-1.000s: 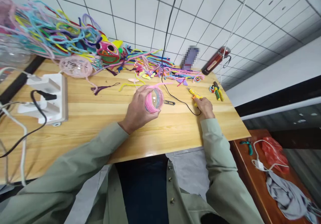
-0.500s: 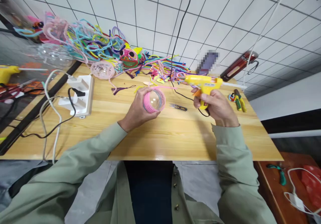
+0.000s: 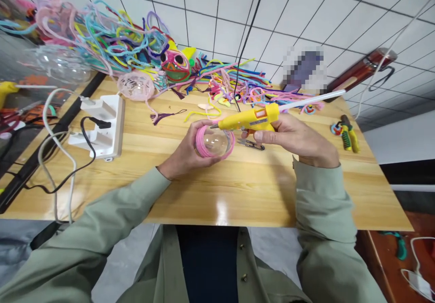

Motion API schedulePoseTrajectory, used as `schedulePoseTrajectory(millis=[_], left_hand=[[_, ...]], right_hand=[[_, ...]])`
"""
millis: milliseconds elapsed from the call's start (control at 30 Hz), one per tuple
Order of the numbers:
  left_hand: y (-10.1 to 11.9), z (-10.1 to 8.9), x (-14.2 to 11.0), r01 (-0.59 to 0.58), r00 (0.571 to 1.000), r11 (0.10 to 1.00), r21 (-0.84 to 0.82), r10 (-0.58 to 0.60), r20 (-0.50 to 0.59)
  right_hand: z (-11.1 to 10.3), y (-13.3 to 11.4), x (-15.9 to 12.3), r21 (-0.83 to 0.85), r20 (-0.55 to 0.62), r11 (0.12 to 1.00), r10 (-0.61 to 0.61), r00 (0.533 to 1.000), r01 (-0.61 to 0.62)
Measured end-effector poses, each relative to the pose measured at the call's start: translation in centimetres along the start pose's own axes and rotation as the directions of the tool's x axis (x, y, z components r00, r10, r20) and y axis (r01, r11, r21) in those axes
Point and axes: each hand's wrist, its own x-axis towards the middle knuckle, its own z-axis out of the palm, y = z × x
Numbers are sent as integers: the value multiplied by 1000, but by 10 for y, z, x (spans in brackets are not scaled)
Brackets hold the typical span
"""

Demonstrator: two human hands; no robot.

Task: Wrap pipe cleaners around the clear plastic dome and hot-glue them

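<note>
The left hand (image 3: 186, 151) half curls around a clear, round object (image 3: 215, 143) ringed with fuzzy pink cord (image 3: 201, 145). The right hand (image 3: 301, 137) grips a yellow plastic glue gun (image 3: 249, 118).

No readable text, apparently.

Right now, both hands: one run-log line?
left hand: holds pink-wrapped clear piece | right hand: holds yellow glue gun, nozzle at piece's far rim, contact unclear | nearby: snips on table

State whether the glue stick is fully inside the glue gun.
Partly out: a long white length of the glue stick projects from the rear of the yellow glue gun.
</note>
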Motion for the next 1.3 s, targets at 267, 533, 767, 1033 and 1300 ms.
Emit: schedulePoseTrajectory(millis=[267, 533, 767, 1033, 1300], left_hand=[[1, -1, 1, 2, 998, 999, -35, 0, 64], [7, -5, 2, -66, 988, 998, 20, 63, 139], [3, 0, 3, -154, 981, 987, 37, 148, 121], [0, 3, 2, -136, 985, 990, 44, 130, 109], [2, 3, 2, -126, 986, 988, 89, 115, 120]], right_hand=[[-5, -4, 0, 58, 155, 991, 111, 982, -121], [-3, -4, 0, 9, 209, 984, 171, 963, -177], [0, -16, -1, -6, 236, 970, 239, 942, -245], [3, -17, 0, -47, 237, 979, 204, 950, -199], [3, -16, 0, -107, 252, 981, 186, 950, -163]])
